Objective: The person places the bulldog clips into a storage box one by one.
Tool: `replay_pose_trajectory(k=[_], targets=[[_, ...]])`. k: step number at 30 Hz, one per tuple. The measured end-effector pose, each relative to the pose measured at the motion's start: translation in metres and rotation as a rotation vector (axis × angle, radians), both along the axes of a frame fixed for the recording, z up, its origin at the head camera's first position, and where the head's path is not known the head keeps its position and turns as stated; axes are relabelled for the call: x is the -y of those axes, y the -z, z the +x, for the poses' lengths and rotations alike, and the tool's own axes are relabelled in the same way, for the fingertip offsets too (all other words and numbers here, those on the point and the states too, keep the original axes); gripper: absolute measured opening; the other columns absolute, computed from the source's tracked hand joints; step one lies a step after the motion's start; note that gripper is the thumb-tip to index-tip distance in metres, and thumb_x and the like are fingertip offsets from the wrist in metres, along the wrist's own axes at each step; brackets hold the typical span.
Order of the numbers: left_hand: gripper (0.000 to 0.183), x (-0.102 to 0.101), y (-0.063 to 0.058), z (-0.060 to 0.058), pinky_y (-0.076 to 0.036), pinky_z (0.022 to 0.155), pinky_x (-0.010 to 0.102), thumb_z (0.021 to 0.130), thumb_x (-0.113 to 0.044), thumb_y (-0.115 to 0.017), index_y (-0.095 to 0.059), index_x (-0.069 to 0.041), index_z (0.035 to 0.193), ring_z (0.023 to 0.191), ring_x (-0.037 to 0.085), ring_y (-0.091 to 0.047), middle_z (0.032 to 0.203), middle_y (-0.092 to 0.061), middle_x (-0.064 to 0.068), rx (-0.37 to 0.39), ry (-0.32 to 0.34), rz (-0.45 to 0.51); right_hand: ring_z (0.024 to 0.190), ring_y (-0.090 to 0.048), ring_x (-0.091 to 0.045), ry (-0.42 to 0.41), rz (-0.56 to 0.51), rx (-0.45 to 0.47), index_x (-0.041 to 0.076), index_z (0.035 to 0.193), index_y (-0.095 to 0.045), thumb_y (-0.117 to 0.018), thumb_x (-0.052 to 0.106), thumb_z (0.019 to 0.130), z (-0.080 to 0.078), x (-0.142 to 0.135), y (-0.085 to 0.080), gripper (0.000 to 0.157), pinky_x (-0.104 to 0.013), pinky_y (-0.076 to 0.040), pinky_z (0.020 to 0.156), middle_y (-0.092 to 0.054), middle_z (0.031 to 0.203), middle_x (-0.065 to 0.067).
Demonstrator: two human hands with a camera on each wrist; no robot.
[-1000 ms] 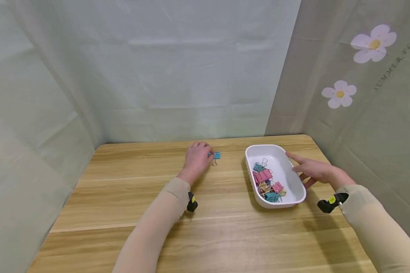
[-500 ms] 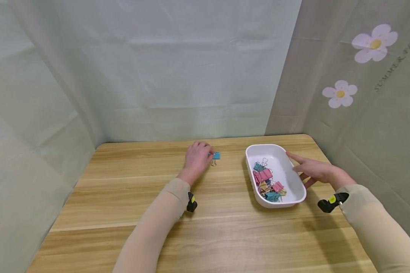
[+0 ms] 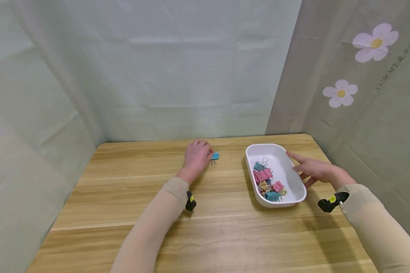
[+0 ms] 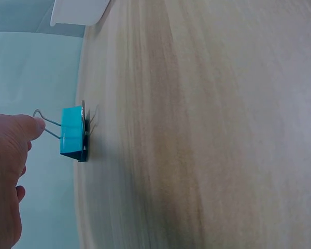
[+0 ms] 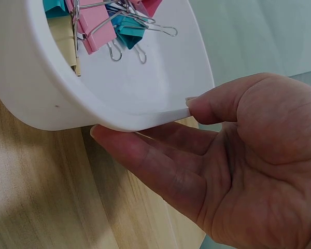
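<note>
At the far side of the table, my left hand (image 3: 197, 155) pinches a teal binder clip (image 3: 215, 156) by one wire handle. In the left wrist view the clip's body (image 4: 72, 132) stands out beyond the thumb, its other handle low by the wood; whether it touches the wood I cannot tell. My right hand (image 3: 316, 171) grips the right side of a white plastic basket (image 3: 295, 201). The right wrist view has the thumb (image 5: 220, 104) over the rim and the fingers against the outer wall. Pink, teal and yellow binder clips (image 3: 263, 175) lie heaped along the basket's left side.
The wooden table (image 3: 130, 197) has its back edge near the left hand. Pale curtains (image 3: 191, 76) hang behind it and at both sides, with printed flowers on the right one. Black wrist cameras (image 3: 190, 201) are strapped to both sleeves.
My left hand has shifted slightly left, and the teal clip has moved left with it. My right hand and the basket hold their place.
</note>
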State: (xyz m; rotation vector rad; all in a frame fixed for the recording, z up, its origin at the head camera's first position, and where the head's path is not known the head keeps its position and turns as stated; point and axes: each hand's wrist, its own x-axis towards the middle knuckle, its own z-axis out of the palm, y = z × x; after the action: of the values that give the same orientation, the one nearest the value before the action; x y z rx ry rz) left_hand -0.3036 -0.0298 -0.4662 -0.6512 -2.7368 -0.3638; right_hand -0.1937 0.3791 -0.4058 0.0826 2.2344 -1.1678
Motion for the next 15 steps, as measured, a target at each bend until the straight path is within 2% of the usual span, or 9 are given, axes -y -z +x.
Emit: replay_pose_trajectory(k=[15], targets=[[0.009,0.0032,-0.006,-0.0003,-0.045,0.099,0.043,0.099,-0.027,-0.07,-0.074,-0.019,0.102,0.116,0.023,-0.057,0.118,-0.068,-0.003,-0.03,0.01,-0.007,0.119,-0.057,-0.047,0.002,0.002,0.005,0.03,0.164,0.008,-0.048,0.023,0.108,-0.001,-0.0021,0.002,0.079,-0.048,-0.06,0.082,-0.01,0.161,-0.035]])
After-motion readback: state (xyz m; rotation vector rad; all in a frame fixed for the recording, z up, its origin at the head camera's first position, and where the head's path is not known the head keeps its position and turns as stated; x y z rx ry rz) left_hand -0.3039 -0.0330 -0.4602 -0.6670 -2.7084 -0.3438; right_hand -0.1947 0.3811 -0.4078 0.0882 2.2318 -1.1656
